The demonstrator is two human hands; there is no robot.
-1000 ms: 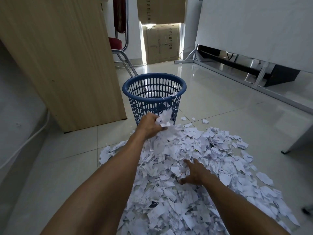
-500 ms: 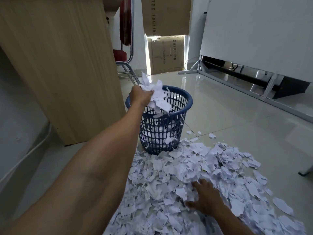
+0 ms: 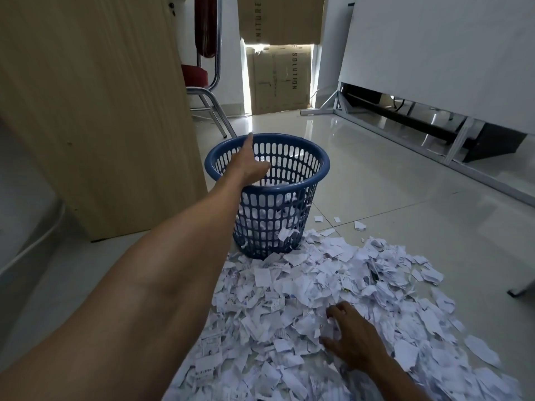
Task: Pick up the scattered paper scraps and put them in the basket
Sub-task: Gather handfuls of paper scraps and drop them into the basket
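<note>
While left hand (image 3: 250,166) spreads empty over basket (image 3: 289,190), right hand (image 3: 351,340) rests loose-fingered on paper scraps (image 3: 289,285).

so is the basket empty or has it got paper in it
Partly filled: white scraps show through the side slots of the blue basket and inside below its rim.

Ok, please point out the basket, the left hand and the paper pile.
basket (image 3: 292,188), head view, near rim.
left hand (image 3: 250,167), head view, back of hand.
paper pile (image 3: 318,279), head view, its middle.
</note>
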